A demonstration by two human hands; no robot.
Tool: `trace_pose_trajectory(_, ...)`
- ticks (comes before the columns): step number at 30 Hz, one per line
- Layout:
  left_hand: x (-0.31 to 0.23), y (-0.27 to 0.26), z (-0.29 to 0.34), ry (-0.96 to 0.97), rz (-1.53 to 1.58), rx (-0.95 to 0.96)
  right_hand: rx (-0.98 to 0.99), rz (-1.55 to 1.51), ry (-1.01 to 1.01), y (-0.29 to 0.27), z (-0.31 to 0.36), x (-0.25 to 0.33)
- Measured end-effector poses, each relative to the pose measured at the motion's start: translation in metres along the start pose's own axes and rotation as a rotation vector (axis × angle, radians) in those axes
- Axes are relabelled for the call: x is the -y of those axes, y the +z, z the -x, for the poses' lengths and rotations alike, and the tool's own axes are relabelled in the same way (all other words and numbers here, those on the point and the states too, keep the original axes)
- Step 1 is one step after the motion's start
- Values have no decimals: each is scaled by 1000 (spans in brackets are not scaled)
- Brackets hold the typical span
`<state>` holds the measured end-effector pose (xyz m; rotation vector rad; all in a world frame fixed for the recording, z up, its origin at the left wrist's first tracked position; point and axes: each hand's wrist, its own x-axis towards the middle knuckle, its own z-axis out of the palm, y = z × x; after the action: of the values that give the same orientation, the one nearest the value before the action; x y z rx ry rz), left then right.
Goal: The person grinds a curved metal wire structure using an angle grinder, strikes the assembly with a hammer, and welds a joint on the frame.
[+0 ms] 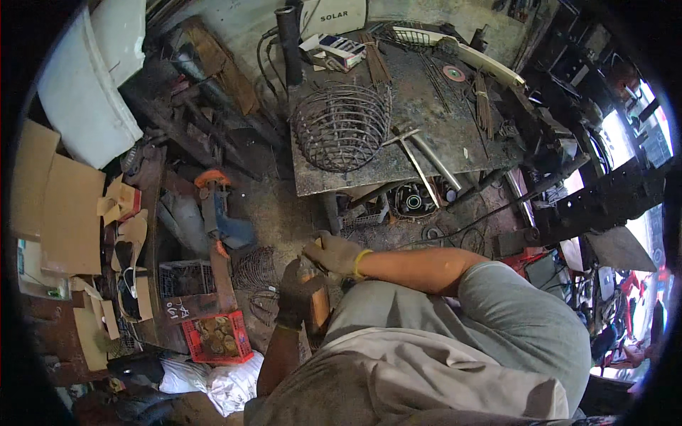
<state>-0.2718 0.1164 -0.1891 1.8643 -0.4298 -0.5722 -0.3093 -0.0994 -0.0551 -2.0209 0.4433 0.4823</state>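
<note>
Both of my hands wear work gloves and are close together in front of my lap. My right hand [334, 254], in a grey-brown glove with a yellow cuff, has its fingers curled closed. Just below and to its left is my left hand [295, 298], in a darker glove, also closed. A small pale piece shows between them, too hidden to name. An orange-brown block-like surface [320, 307] lies beside my left hand. Beyond the hands, on the metal worktable [440, 135], rests a round basket of bent metal rods [341, 128]. A hammer [415, 160] lies right of it.
Welding rods [484, 106] and a cutting disc [453, 73] lie on the table. At left are a blue and orange power tool [222, 213], a red crate of round pieces [217, 336] and cardboard boxes [69, 213]. A wire coil [253, 268] sits on the floor.
</note>
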Motion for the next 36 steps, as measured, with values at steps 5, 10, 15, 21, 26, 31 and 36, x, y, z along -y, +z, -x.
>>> trace_pose_trajectory(5,-12,15,-1,-144,243,59,-122,-322,187,22,-26,-24)
trace_pose_trajectory(10,-50,14,1,-113,91,55,-293,-157,161,41,-26,-18)
trace_pose_trajectory(15,-11,10,3,-59,167,39,-151,436,-179,40,-20,-16)
trace_pose_trajectory(21,-26,14,0,-170,472,179,-213,362,-229,35,-20,-20)
trace_pose_trajectory(26,-21,11,8,-173,442,195,-317,636,-424,-5,19,4)
trace_pose_trajectory(31,-29,10,0,-210,505,270,-41,669,-282,-13,25,-5)
trace_pose_trajectory(36,-45,8,-9,-253,618,367,-346,630,-997,-34,18,-29)
